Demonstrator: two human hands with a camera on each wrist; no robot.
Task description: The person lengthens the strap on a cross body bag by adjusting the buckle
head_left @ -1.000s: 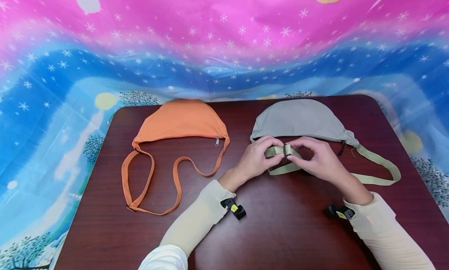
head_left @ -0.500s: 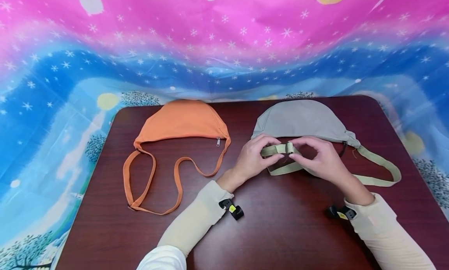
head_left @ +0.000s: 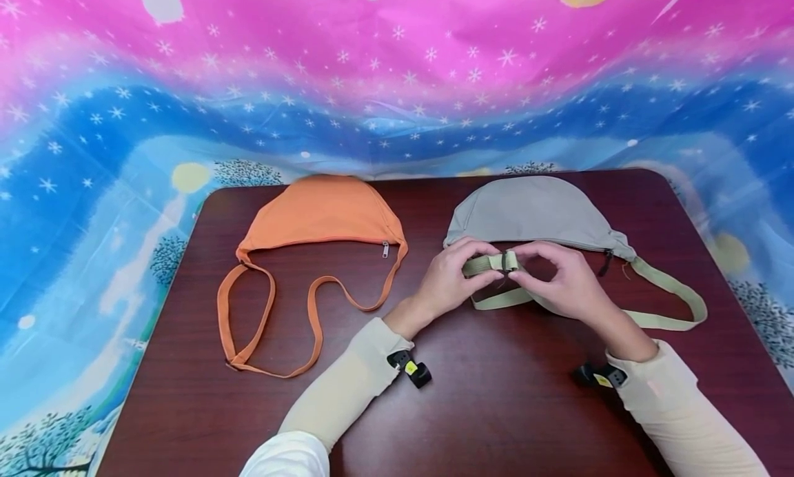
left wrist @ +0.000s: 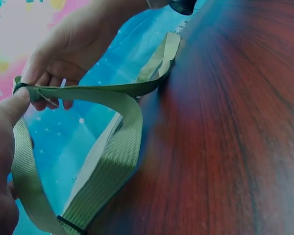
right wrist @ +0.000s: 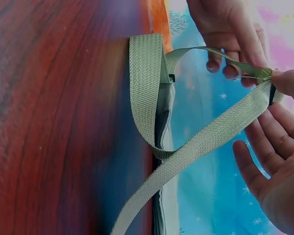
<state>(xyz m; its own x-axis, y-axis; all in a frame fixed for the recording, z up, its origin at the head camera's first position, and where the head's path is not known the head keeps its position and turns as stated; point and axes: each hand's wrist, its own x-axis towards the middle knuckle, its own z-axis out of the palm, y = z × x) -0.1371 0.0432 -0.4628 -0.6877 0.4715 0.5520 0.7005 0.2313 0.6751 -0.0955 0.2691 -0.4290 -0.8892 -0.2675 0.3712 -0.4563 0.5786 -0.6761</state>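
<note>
A grey half-moon bag (head_left: 533,205) lies at the table's far right, its light green webbing strap (head_left: 673,291) trailing to the right and round the front. Just before the bag, a dark slider buckle (head_left: 505,261) on that strap is held up between both hands. My left hand (head_left: 443,280) pinches the strap at the buckle's left side with thumb and forefinger. From the right, my right hand (head_left: 567,280) pinches the strap at the buckle. Loops of strap (right wrist: 206,129) hang below the fingers in the right wrist view. A loose thread shows near the buckle.
An orange half-moon bag (head_left: 322,215) lies on the left of the dark red wooden table (head_left: 471,408), its orange strap (head_left: 315,318) looped toward the front. Behind the table hangs a pink and blue patterned cloth (head_left: 372,84).
The buckle has shifted slightly right, then back left, and turned a little between the fingers. Both hands keep their pinch and have barely moved. The bags lie still.
</note>
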